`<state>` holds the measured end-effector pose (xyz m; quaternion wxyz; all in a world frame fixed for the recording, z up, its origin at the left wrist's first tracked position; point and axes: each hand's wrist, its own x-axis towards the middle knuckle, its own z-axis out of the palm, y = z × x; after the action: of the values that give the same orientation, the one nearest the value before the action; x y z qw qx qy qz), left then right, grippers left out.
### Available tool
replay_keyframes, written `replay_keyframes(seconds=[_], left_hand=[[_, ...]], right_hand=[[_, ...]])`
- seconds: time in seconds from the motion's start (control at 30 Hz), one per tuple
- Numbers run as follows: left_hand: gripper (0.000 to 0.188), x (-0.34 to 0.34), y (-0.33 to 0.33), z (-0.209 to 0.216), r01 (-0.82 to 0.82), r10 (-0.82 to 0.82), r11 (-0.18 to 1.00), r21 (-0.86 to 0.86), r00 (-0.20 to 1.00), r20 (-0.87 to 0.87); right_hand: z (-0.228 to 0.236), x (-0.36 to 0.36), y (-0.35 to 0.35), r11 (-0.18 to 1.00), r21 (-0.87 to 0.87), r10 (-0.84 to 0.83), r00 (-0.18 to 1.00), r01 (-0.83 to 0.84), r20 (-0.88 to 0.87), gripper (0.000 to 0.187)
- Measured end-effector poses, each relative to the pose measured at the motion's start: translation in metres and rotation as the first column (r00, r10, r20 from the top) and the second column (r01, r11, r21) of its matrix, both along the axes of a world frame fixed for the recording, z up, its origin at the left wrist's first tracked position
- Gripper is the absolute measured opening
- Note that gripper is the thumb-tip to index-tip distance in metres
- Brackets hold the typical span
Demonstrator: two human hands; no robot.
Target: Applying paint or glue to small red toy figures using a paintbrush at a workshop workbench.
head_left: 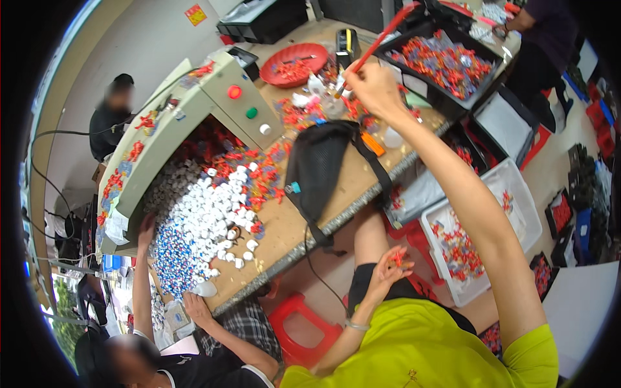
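No text is legible; a yellow-red sign (195, 15) marks the wall (167, 42).

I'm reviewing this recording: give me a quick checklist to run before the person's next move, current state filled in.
1. Right hand grips the brush: ok, handle held in the fingers.
2. Left hand has hold of the small red piece: ok, it shows at the fingertips.
3. Brush tip touching something: cannot tell, too small and blurred.
4. Black bag fully on the table: not ok, its strap hangs over the edge.
5. Co-worker's hands away from the brush: ok, they are by the beads and white pieces.
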<state>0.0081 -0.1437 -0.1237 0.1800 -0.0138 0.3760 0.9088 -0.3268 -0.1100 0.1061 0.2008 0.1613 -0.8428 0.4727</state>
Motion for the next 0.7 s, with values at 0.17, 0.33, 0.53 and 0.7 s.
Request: replay_keyframes(seconds=[0.17,0.33,0.53,0.7], left_hand=[[0.050,0.028,-0.027,-0.082,-0.092,0.097,0.995,-0.047,0.987,0.127],[0.051,0.026,-0.032,-0.085,-0.137,0.138,0.990,-0.022,0.987,0.081],[0.050,0.021,-0.030,-0.095,-0.117,0.118,0.993,-0.016,0.990,0.081],[0.053,0.026,-0.028,-0.094,-0.110,0.110,0.994,-0.004,0.993,0.031]], right_hand=[[-0.051,-0.053,-0.091,0.902,0.410,-0.141,0.990,0.136,-0.018,0.020],[-0.068,-0.064,-0.096,0.861,0.499,-0.141,0.988,0.094,0.058,0.019],[-0.084,-0.086,-0.067,0.835,0.535,-0.148,0.989,0.127,-0.003,0.025],[-0.016,-0.023,-0.035,0.998,0.059,0.008,0.981,0.003,-0.192,0.035]])
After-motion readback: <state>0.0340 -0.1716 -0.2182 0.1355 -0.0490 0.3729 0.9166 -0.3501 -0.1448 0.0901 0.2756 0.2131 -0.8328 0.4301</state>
